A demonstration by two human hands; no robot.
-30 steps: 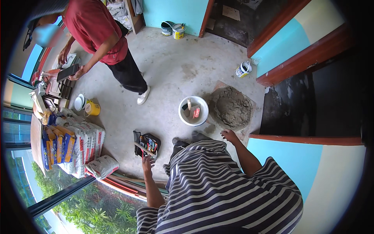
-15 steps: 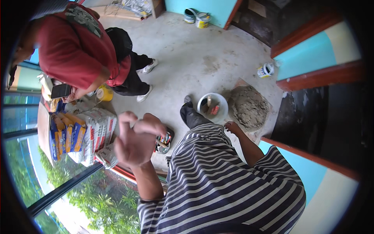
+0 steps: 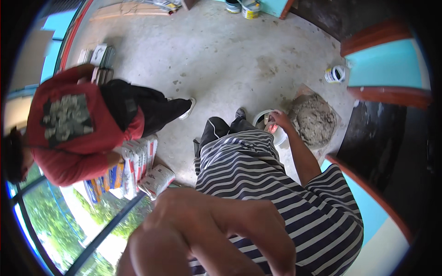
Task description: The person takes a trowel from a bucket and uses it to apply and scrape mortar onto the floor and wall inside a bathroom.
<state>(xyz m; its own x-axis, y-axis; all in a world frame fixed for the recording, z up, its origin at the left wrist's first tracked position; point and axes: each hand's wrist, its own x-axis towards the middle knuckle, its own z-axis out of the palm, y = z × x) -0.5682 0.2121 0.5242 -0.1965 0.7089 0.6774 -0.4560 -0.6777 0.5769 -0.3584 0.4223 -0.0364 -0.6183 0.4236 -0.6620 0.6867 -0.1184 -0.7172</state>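
Note:
My left hand (image 3: pixel 207 230) looms large near the camera at the bottom, its fingers bent and apart with nothing seen in them. My right hand (image 3: pixel 279 118) reaches over the rim of a whitish round bucket (image 3: pixel 280 139) on the floor. Its fingers are closed at the upper end of a wooden-handled tool (image 3: pixel 268 123) in the bucket; the tool's working end is hidden. Beside it in the bucket lies a red item (image 3: pixel 273 128) of a kind I cannot make out. A heap of wet grey mortar (image 3: pixel 315 120) sits on a board just right of the bucket.
At the left a person in a red shirt (image 3: pixel 69 115) bends beside stacked white-and-red bags (image 3: pixel 142 158) and blue-and-orange bags (image 3: pixel 108 179). A small white pail (image 3: pixel 334 74) stands by the right wall. Two more pails, one yellow-and-white (image 3: pixel 251 10), stand at the back.
My right hand has moved from beside the bucket into it, onto the wooden handle. My left hand has come down and closer to the camera. The person in red has turned and bent over.

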